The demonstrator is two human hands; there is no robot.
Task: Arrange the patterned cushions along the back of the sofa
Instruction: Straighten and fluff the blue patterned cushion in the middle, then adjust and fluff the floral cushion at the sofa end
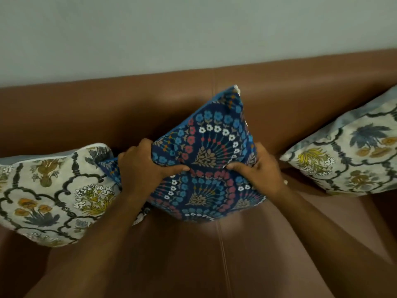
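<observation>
A view looking down at a brown leather sofa [300, 87] set against a pale wall [150, 29]. Two bare hands hold a dark blue floral cushion [211, 147] upright at the middle of the seat, its top corner leaning toward the backrest and its lower edge resting on the seat. The left hand [141, 166] grips the cushion's left edge and the right hand [261, 168] grips its right edge; the fingers [240, 166] of both are closed into the fabric, thumbs pressing inward near the centre so the cover bunches into a crease.

A cream floral cushion [53, 190] lies to the left, touching the blue one. A matching cream cushion on the right [352, 151] leans near the backrest, apart from the blue one.

The blue cushion looks soft and light: it dents readily under the thumbs, so it probably sags if held by one corner. The woven cover seems to offer good grip. Holding both side edges at mid-height, as here, appears the steadiest way to set it against the backrest.
</observation>
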